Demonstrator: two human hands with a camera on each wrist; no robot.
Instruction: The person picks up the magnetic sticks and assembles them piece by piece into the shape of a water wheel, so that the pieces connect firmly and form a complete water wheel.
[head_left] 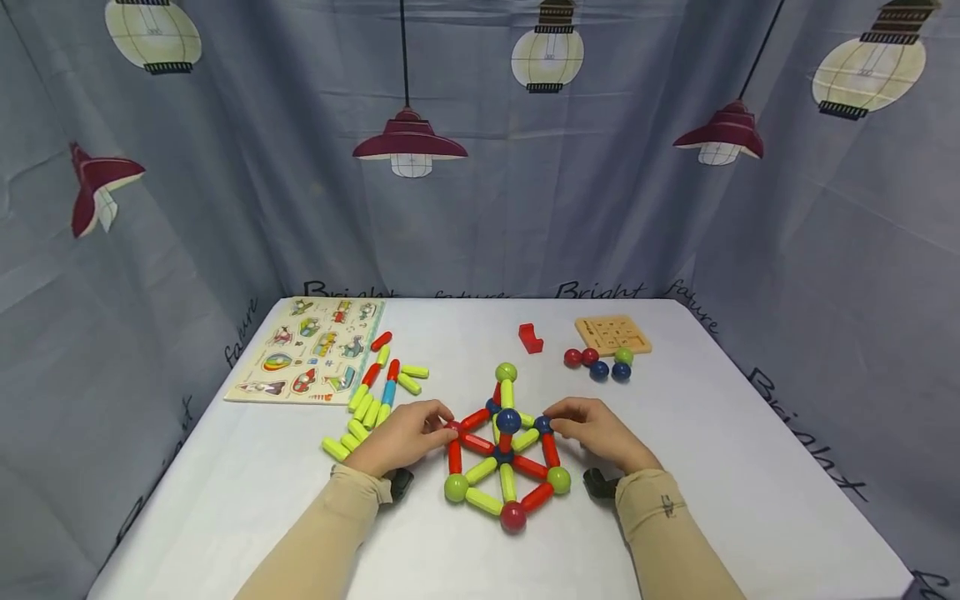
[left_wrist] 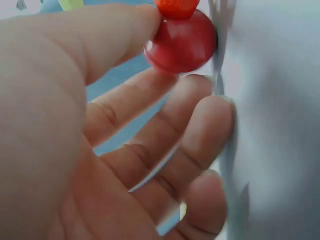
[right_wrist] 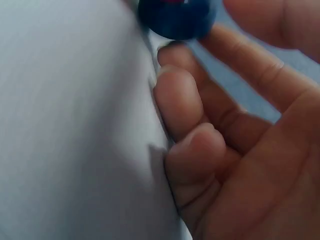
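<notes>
A structure of magnetic rods and balls stands mid-table in the head view, with red and lime-green rods fanning out from a low centre. A dark blue ball tops its upright red rod. At the structure's left corner, my left hand pinches a red ball between thumb and forefinger, a red rod joined to it. My right hand holds a blue ball at the right back corner by thumb and forefinger. Green balls and a red ball mark the front corners.
Several loose green rods lie left of the structure, with some red ones and a blue one. Behind them is a picture puzzle board. At back right are loose balls, a wooden board and a red block.
</notes>
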